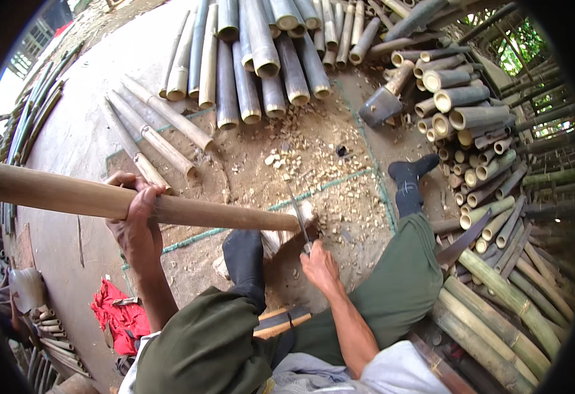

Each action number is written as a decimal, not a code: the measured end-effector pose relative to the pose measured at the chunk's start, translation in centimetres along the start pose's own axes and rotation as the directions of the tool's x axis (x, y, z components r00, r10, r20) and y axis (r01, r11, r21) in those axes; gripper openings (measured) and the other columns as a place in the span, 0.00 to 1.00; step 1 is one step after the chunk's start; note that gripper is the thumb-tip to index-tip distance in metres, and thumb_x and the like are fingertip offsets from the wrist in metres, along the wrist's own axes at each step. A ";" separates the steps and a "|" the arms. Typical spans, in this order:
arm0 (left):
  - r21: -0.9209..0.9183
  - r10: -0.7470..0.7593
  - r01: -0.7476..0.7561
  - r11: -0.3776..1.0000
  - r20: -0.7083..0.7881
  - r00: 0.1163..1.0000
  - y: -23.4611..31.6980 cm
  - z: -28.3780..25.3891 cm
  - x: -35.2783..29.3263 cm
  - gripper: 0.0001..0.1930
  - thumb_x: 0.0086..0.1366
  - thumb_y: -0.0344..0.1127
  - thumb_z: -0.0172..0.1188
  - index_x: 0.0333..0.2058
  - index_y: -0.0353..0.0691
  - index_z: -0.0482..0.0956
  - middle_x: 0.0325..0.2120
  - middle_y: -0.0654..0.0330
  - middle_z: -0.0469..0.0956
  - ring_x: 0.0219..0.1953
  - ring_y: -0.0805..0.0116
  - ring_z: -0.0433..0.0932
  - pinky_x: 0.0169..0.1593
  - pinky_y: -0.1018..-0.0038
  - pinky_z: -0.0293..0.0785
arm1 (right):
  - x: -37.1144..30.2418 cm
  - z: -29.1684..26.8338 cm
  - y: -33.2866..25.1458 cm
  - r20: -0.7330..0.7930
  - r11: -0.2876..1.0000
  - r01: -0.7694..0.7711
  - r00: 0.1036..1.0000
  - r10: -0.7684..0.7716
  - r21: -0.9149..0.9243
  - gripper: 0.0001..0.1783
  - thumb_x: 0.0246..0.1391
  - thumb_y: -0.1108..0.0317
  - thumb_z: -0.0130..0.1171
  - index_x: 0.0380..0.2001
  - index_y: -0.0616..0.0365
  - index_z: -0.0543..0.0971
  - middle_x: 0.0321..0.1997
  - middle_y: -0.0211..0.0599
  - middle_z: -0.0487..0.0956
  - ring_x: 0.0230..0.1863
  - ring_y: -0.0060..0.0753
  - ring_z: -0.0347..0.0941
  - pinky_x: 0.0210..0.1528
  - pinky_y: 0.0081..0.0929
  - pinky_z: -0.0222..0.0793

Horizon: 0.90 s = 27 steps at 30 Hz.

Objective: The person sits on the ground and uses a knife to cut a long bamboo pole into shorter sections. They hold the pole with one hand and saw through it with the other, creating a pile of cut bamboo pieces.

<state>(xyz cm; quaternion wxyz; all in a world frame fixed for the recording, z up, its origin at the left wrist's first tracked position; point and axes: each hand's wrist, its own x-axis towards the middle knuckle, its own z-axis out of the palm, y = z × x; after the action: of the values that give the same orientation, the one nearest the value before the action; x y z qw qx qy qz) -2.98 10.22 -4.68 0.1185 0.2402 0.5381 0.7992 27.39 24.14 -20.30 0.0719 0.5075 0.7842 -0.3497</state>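
My left hand (133, 220) is wrapped round a thick tan bamboo pole (212, 213), which slants across in front of me from the left. The pole's right end lies over a pale wooden block (273, 241) on the ground, next to my dark-socked left foot (243, 258). In my right hand (320, 266) is a knife, closed in my fingers by its handle. Its narrow blade (297, 210) points away from me and lies right against the pole's end. Whether the blade is in the bamboo I cannot tell.
Bamboo chips (320, 161) litter the ground ahead. Cut bamboo lengths (261, 39) lie at the far side, with stacked poles (458, 98) on the right. A broad curved blade (465, 240) stands by my right knee. A wooden-handled tool (381, 108) and red cloth (120, 315) lie around.
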 end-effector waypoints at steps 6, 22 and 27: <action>0.008 -0.095 0.095 0.995 0.218 0.971 1.0 -2.7 -0.8 0.25 0.58 0.28 0.60 0.55 0.37 0.64 0.39 0.56 0.70 0.47 0.62 0.72 0.57 0.61 0.68 | -5.0 -5.6 -6.2 -0.156 0.958 0.197 0.974 -0.166 0.210 0.19 0.59 0.58 0.58 0.40 0.62 0.67 0.27 0.59 0.79 0.30 0.66 0.76 0.31 0.56 0.70; -0.057 -0.158 0.194 0.979 0.379 0.912 1.3 -2.9 -0.8 0.28 0.51 0.33 0.64 0.51 0.41 0.64 0.34 0.62 0.68 0.43 0.67 0.70 0.60 0.60 0.66 | -3.2 0.0 -1.4 -0.154 0.978 0.109 0.985 -0.082 0.179 0.19 0.58 0.57 0.56 0.41 0.62 0.68 0.28 0.59 0.79 0.34 0.65 0.77 0.36 0.57 0.71; -0.342 -0.196 0.190 0.920 0.019 0.980 -1.2 -4.6 -1.0 0.22 0.59 0.29 0.62 0.52 0.39 0.68 0.33 0.61 0.74 0.41 0.63 0.74 0.59 0.59 0.69 | -2.1 0.8 0.8 0.036 0.947 -0.056 0.998 0.047 0.315 0.18 0.54 0.57 0.59 0.35 0.64 0.73 0.28 0.53 0.79 0.36 0.60 0.77 0.40 0.49 0.71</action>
<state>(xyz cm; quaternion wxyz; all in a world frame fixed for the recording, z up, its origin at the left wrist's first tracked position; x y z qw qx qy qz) -4.56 6.58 -7.47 0.2323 0.1554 0.4130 0.8667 28.88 22.28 -20.27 0.0101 0.5279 0.7035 -0.4758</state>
